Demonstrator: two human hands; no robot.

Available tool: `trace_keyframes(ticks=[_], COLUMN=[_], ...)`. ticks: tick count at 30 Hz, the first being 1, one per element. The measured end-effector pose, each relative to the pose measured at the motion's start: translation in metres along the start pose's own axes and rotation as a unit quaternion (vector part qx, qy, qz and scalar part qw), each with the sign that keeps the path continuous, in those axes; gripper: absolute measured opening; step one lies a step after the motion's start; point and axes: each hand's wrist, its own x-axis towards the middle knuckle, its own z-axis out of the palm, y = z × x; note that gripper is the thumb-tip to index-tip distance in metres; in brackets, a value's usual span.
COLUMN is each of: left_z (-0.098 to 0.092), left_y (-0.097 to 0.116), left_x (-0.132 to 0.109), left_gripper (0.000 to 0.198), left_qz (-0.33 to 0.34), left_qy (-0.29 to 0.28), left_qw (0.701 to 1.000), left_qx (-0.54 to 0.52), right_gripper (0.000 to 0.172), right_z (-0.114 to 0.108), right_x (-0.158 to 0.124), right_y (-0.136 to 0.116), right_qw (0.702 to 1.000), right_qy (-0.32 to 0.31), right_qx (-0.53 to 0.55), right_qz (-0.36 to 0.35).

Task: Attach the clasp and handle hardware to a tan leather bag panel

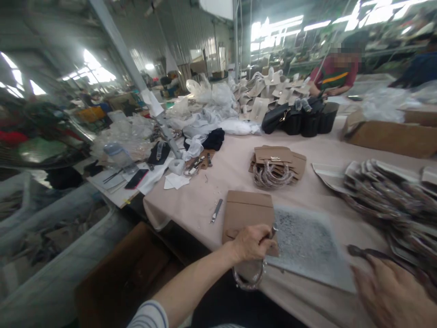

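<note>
My left hand (pixel 252 242) is closed around a short metal punch (pixel 274 230), whose top shows above the fingers. It rests on the lower right corner of a flat brown bag panel (pixel 249 208). A wrapped ring-shaped handle (pixel 250 284) hangs below that hand at the table edge. Partly under the panel lies a grey worn slab (pixel 307 237). My right hand (pixel 392 287) is at the lower right, smeared by motion. A dark tool with a rounded end (pixel 357 250) lies against or just beyond its fingers; whether the hand grips it, I cannot tell.
Stacked brown panels with wrapped handles (pixel 278 166) sit ahead; a larger pile of handled pieces (pixel 382 196) is at right. A small cutter (pixel 216 211) lies left of the panel. Farther back are black bags (pixel 290 119), plastic wrap, a carton (pixel 392 136) and a co-worker (pixel 336 75).
</note>
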Motion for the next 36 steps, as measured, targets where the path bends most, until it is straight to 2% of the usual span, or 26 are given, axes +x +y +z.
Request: trace_keyframes(ticks=[4, 6, 7, 9, 11, 12, 14, 15, 16, 18, 20, 22, 23, 25, 28, 29, 31, 34, 36], left_z=[0.001, 0.002, 0.002, -0.006, -0.028, -0.043, -0.080, -0.099, -0.116, -0.143, -0.156, -0.155, -0.151, -0.138, -0.115, -0.108, -0.096, -0.085, -0.082], left_y=[0.005, 0.006, 0.005, -0.001, -0.013, -0.021, -0.039, -0.049, -0.058, -0.073, -0.083, -0.085, -0.084, -0.075, -0.053, -0.045, -0.030, -0.018, -0.019], left_x=[-0.002, 0.001, 0.005, 0.015, 0.026, 0.030, 0.030, 0.025, 0.019, 0.001, -0.016, -0.030, -0.035, -0.042, -0.048, -0.049, -0.049, -0.046, -0.045], left_gripper=[0.008, 0.013, 0.018, 0.034, 0.045, 0.044, 0.038, 0.036, 0.034, 0.027, 0.022, 0.009, 0.001, 0.015, 0.012, 0.012, 0.015, 0.016, 0.014], left_qz=[-0.008, -0.053, -0.098, -0.203, -0.258, -0.258, -0.273, -0.308, -0.343, -0.382, -0.402, -0.409, -0.398, -0.328, -0.117, -0.053, 0.017, 0.036, 0.051], left_qy=[-0.004, 0.013, 0.044, 0.150, 0.268, 0.297, 0.300, 0.278, 0.237, 0.198, 0.181, 0.179, 0.178, 0.154, 0.028, -0.021, -0.095, -0.151, -0.177], left_qw=[0.999, 0.991, 0.979, 0.922, 0.853, 0.848, 0.885, 0.903, 0.909, 0.894, 0.882, 0.870, 0.869, 0.887, 0.945, 0.955, 0.951, 0.928, 0.914], left_qx=[-0.049, -0.120, -0.174, -0.295, -0.365, -0.354, -0.228, -0.111, 0.015, 0.120, 0.168, 0.208, 0.233, 0.286, 0.303, 0.292, 0.293, 0.339, 0.362], right_gripper=[0.043, 0.042, 0.042, 0.043, 0.044, 0.043, 0.044, 0.044, 0.042, 0.038, 0.032, 0.027, 0.026, 0.022, 0.024, 0.028, 0.038, 0.044, 0.041], right_z=[0.044, 0.064, 0.071, 0.079, 0.079, 0.078, 0.076, 0.075, 0.075, 0.074, 0.074, 0.074, 0.074, 0.075, 0.076, 0.076, 0.076, 0.074, 0.072], right_x=[0.008, 0.001, -0.004, -0.012, -0.015, -0.015, -0.012, -0.011, -0.009, -0.005, 0.001, 0.008, 0.012, 0.021, 0.031, 0.033, 0.035, 0.035, 0.035], right_y=[-0.086, -0.120, -0.130, -0.138, -0.134, -0.131, -0.126, -0.124, -0.124, -0.124, -0.125, -0.126, -0.125, -0.124, -0.121, -0.120, -0.119, -0.119, -0.121], right_qw=[0.984, 0.983, 0.984, 0.984, 0.982, 0.980, 0.979, 0.980, 0.980, 0.979, 0.976, 0.968, 0.962, 0.949, 0.925, 0.915, 0.900, 0.891, 0.889], right_qy=[-0.033, -0.064, -0.075, -0.093, -0.101, -0.102, -0.100, -0.097, -0.095, -0.095, -0.101, -0.118, -0.129, -0.154, -0.192, -0.204, -0.222, -0.223, -0.221], right_qx=[0.105, 0.089, 0.072, 0.046, 0.039, 0.039, 0.039, 0.040, 0.044, 0.056, 0.069, 0.082, 0.088, 0.096, 0.107, 0.110, 0.112, 0.104, 0.101], right_qz=[-0.138, -0.149, -0.145, -0.144, -0.157, -0.165, -0.171, -0.171, -0.170, -0.170, -0.180, -0.207, -0.223, -0.256, -0.311, -0.329, -0.358, -0.381, -0.389])
